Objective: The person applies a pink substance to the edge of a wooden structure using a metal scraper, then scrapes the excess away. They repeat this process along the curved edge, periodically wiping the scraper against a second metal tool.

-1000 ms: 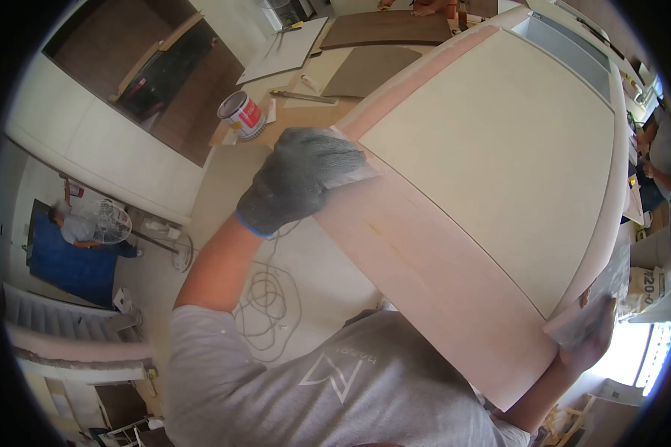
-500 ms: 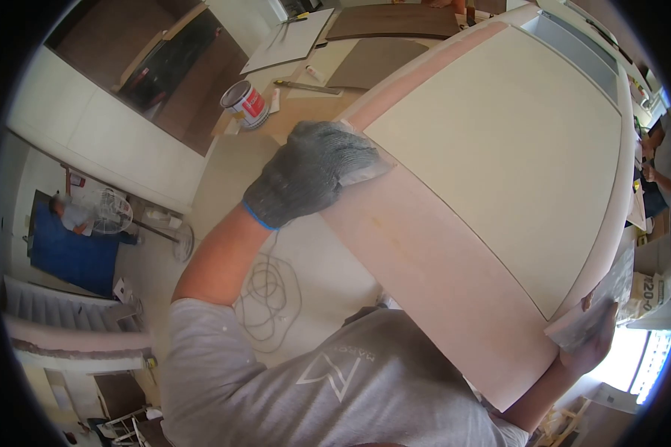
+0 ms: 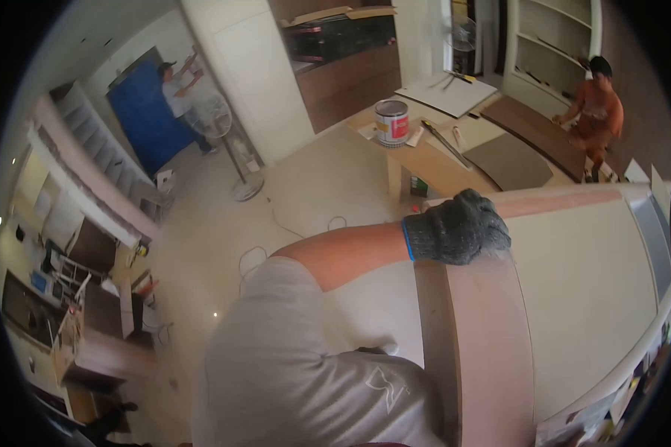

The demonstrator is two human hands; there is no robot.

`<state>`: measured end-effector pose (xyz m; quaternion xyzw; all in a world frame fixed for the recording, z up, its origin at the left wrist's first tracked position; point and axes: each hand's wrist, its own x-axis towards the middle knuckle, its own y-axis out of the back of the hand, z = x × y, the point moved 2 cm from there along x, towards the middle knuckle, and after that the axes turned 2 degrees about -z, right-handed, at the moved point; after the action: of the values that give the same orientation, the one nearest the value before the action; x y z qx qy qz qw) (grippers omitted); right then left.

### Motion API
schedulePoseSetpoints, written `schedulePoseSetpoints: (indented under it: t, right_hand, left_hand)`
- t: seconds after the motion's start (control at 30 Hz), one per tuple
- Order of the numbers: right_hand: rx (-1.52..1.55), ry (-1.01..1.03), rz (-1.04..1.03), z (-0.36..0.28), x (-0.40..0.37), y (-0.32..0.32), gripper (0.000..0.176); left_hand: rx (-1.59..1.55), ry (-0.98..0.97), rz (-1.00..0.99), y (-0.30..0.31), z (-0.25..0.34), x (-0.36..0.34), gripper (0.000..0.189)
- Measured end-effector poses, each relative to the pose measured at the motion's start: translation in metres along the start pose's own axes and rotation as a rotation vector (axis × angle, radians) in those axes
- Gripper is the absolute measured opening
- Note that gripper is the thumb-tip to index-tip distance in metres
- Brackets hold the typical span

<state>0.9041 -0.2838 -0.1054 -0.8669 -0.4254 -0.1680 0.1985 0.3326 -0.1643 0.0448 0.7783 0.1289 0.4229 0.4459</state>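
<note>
My left hand [image 3: 466, 229], in a dark grey knit glove with a blue cuff, is closed at the far end of a pale pink, filler-coated side face [image 3: 492, 328]. A thin, pale sheet of sandpaper [image 3: 504, 258], blurred, shows under its fingers against that surface. The side face belongs to a large piece with a cream panel [image 3: 585, 298] set in it. Along the lower right edge lies a greyish sheet [image 3: 574, 426], cut off by the frame. My right hand is out of sight.
A workbench [image 3: 440, 165] carries a paint can [image 3: 391, 123], a cutter knife [image 3: 443, 141] and boards. One person [image 3: 598, 112] is behind it; another person [image 3: 177, 93] stands near a blue panel [image 3: 145, 112] and a standing fan [image 3: 212, 119]. A cable [image 3: 252, 257] lies on the floor.
My view has swung left and up, showing more of the room. The gloved hand stays at the pink face's far end. My right hand has gone out of view.
</note>
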Motion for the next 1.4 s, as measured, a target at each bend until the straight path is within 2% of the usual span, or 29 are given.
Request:
schedulePoseSetpoints:
  t: [0.07,0.17,0.27,0.37,0.47,0.57,0.67,0.7,0.77,0.8,0.87,0.9,0.97,1.03,1.1,1.17,1.27,1.4]
  right_hand:
    - [0.198,-0.087,0.096,0.023,0.005,0.021,0.060]
    - [-0.039,0.210,-0.093,0.003,0.004,0.008,0.045]
    - [-0.150,0.168,-0.005,0.009,0.003,0.005,0.037]
    - [0.031,0.137,0.024,0.002,0.000,-0.008,0.040]
    - [-0.133,0.104,-0.119,-0.011,0.004,-0.008,0.041]
    - [-0.226,0.131,0.001,-0.037,-0.004,-0.036,0.038]
    - [0.163,-0.175,-0.074,-0.017,0.003,-0.014,0.034]
    - [0.254,-0.268,-0.029,-0.013,0.004,-0.010,0.033]
    - [0.424,-0.454,0.072,-0.069,-0.007,-0.065,0.033]
    - [0.302,-0.353,-0.007,-0.051,0.002,-0.053,0.047]
    - [0.019,-0.160,-0.125,0.000,0.005,-0.006,0.093]
    - [0.046,-0.189,-0.140,-0.004,-0.001,0.000,0.086]
    - [0.324,-0.393,-0.154,-0.032,-0.012,-0.017,0.071]
    - [0.465,-0.521,-0.110,-0.058,-0.020,-0.036,0.059]
    - [0.484,-0.550,-0.015,-0.074,-0.023,-0.057,0.061]
    - [0.437,-0.480,-0.146,-0.070,-0.022,-0.055,0.061]
    - [0.293,-0.383,-0.150,-0.071,-0.029,-0.054,0.062]
    - [0.400,-0.456,-0.129,-0.073,-0.026,-0.053,0.063]
  left_hand:
    - [-0.047,0.031,-0.024,0.005,0.000,0.001,0.012]
    - [-0.036,0.039,-0.028,0.002,0.001,-0.002,0.012]
    - [-0.061,0.046,0.023,-0.004,-0.008,-0.009,0.013]
    - [-0.023,0.046,0.020,0.001,-0.007,-0.013,0.014]
    - [-0.073,0.063,0.033,0.001,-0.003,-0.011,0.015]
    - [-0.105,0.064,-0.042,-0.002,-0.007,-0.012,0.017]
    - [-0.067,0.033,-0.013,-0.010,-0.008,-0.014,0.019]
    - [-0.093,0.034,0.020,-0.009,-0.007,-0.014,0.020]
    - [-0.121,0.060,0.052,-0.006,-0.007,-0.016,0.023]
    - [-0.128,0.082,0.053,-0.001,-0.009,-0.016,0.024]
    - [-0.150,0.053,0.082,0.011,-0.009,-0.015,0.027]
    - [-0.166,0.002,0.115,0.017,-0.008,-0.015,0.027]
    - [-0.112,-0.025,0.079,0.015,-0.010,-0.014,0.027]
    - [-0.111,-0.018,-0.043,0.019,-0.010,-0.006,0.027]
    - [-0.125,-0.041,-0.057,0.017,-0.006,0.000,0.032]
    - [-0.122,-0.067,-0.029,0.017,-0.008,0.000,0.035]
    - [-0.218,-0.056,-0.064,0.012,-0.008,0.000,0.038]
    - [-0.223,-0.038,-0.088,0.012,-0.002,0.005,0.037]
